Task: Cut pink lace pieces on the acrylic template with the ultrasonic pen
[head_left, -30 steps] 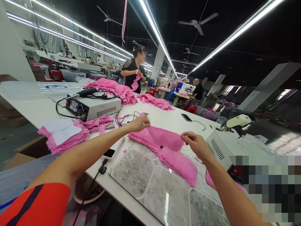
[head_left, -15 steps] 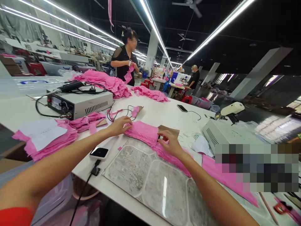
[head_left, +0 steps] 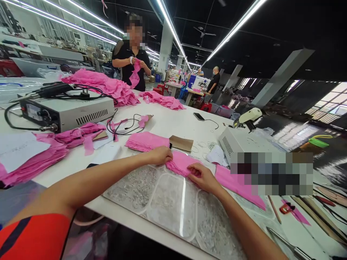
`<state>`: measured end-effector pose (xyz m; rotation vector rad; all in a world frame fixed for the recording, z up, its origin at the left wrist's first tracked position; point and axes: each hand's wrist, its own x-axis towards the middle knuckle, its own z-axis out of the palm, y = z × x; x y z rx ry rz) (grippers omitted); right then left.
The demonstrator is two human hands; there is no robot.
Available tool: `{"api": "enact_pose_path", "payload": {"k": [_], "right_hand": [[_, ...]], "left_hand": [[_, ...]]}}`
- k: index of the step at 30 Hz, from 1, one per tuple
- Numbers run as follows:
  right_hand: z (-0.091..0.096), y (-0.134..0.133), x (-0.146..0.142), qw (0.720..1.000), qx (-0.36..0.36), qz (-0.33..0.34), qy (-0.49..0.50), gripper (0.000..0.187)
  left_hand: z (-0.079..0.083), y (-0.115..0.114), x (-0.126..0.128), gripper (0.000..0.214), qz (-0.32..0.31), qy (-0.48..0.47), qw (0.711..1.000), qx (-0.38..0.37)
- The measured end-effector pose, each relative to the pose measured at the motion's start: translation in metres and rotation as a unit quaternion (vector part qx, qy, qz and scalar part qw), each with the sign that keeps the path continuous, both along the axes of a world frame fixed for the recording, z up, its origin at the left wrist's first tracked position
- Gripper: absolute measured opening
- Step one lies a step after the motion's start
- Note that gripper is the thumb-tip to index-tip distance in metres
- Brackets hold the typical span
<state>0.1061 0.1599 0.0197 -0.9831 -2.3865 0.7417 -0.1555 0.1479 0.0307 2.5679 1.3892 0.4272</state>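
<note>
A stack of pink fabric pieces (head_left: 180,162) lies across the far edge of a clear-covered grey marbled mat (head_left: 173,206). My left hand (head_left: 160,156) is closed at the left side of this stack, fingertips pinching its edge. My right hand (head_left: 201,175) has its fingers curled together on the stack's near right edge. Just beyond my left hand, a second layered pink stack (head_left: 148,141) sits, with a small black piece at its right end. Brown card (head_left: 183,143) shows behind the two stacks.
On the left stands a grey control box (head_left: 86,113) with a corded hand tool (head_left: 54,90) on top. Another pale machine box (head_left: 241,142) is at right. A co-worker (head_left: 132,68) across the table holds pink fabric behind a large pink pile (head_left: 100,85). Red-handled snips (head_left: 286,207) lie right.
My left hand has moved right, from the far pink stack to the nearer one. My right hand has shifted toward me along the fabric. The view has turned; the co-worker now faces this way.
</note>
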Motion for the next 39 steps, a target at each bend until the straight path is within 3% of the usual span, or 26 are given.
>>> {"api": "enact_pose_path", "payload": {"k": [5,9,14,18,22,26,29,32,36,39], "right_hand": [[-0.001,0.0,0.0,1.0,0.015,-0.01,0.005,0.021],[0.0,-0.007,-0.01,0.995,0.084,-0.059,-0.004,0.028],[-0.002,-0.014,-0.016,0.978,0.176,-0.108,-0.028,0.019],[-0.01,-0.036,-0.003,0.977,0.202,-0.054,-0.049,0.024],[-0.019,-0.079,0.007,0.962,0.258,0.073,-0.055,0.03],[-0.013,-0.106,0.003,0.956,0.248,0.152,-0.043,0.032],[-0.001,-0.092,-0.007,0.98,0.162,0.118,0.002,0.028],[0.006,-0.057,-0.019,0.997,0.047,-0.002,0.063,0.023],[-0.001,-0.019,-0.029,0.995,0.02,-0.066,0.072,0.025],[-0.009,-0.01,-0.029,0.995,-0.001,-0.076,0.068,0.027]], "left_hand": [[0.011,0.001,0.001,0.031,0.015,0.008,1.0,-0.014],[0.022,-0.002,0.006,0.025,0.033,-0.003,0.999,0.011],[0.036,-0.027,0.001,0.02,0.018,-0.027,0.998,0.053],[0.034,-0.073,-0.018,0.02,-0.022,-0.029,0.998,0.045],[0.025,-0.121,-0.039,0.018,-0.044,-0.018,0.999,0.023],[0.025,-0.139,-0.048,0.016,-0.062,0.012,0.998,-0.009],[0.029,-0.123,-0.041,0.015,-0.037,0.015,0.999,-0.011],[0.027,-0.086,-0.023,0.019,0.018,0.013,1.0,0.013],[0.016,-0.035,0.001,0.015,0.053,0.024,0.998,0.027],[0.008,-0.016,0.007,0.024,0.048,0.038,0.998,0.015]]}}
